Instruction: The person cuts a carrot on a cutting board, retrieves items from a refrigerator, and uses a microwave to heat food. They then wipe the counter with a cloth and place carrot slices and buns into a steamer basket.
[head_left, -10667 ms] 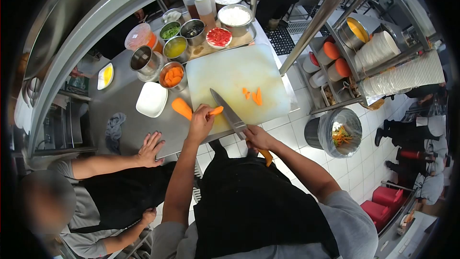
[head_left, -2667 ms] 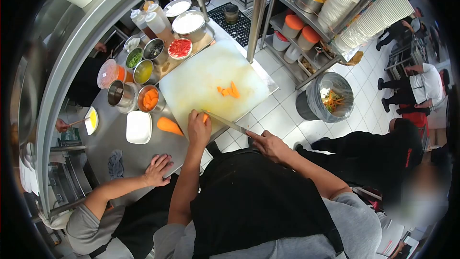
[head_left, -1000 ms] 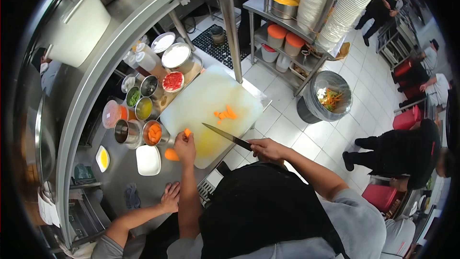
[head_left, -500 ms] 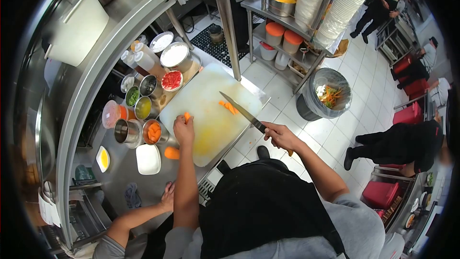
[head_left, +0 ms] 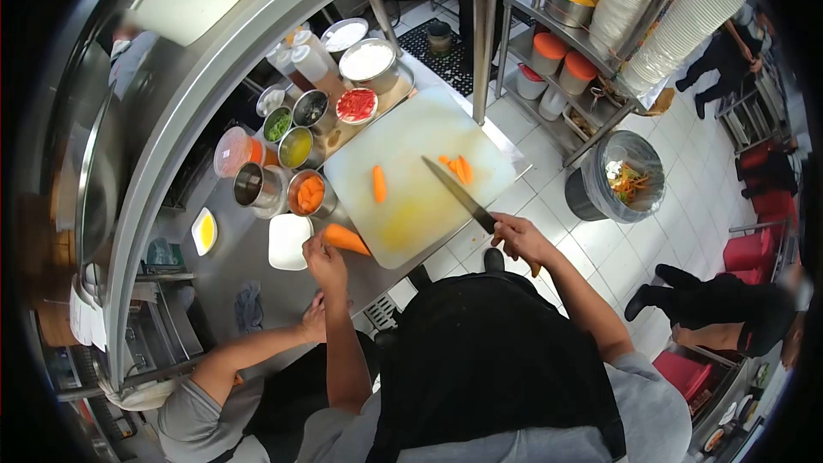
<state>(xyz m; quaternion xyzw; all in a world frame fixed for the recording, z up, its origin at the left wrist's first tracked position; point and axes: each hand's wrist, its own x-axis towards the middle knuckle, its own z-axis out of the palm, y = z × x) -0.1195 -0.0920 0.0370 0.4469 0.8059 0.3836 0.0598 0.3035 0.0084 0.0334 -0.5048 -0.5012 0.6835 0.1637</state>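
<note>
My right hand [head_left: 523,240] grips the handle of a kitchen knife [head_left: 459,193], its blade slanting over the white cutting board [head_left: 411,133]. Just beyond the tip lie several cut carrot pieces [head_left: 461,169]. A slim carrot piece [head_left: 379,183] rests by itself towards the board's left side. My left hand [head_left: 326,264] has its fingers closed at the left end of a thick carrot [head_left: 346,240] by the board's near left corner. Beside these fingers is a white square dish [head_left: 291,241]; a metal container of carrot pieces [head_left: 306,193] stands behind it.
Metal containers, including one with yellow liquid [head_left: 296,147], and a bowl of red strips [head_left: 357,105] line the board's left. A co-worker's hand [head_left: 315,319] is close to my left wrist. A lined bin [head_left: 617,176] stands right; a metal post [head_left: 484,34] rises behind the board.
My left hand has let go of the slim carrot piece on the board and moved back to the thick carrot. The view has shifted. My right hand still holds the knife over the board.
</note>
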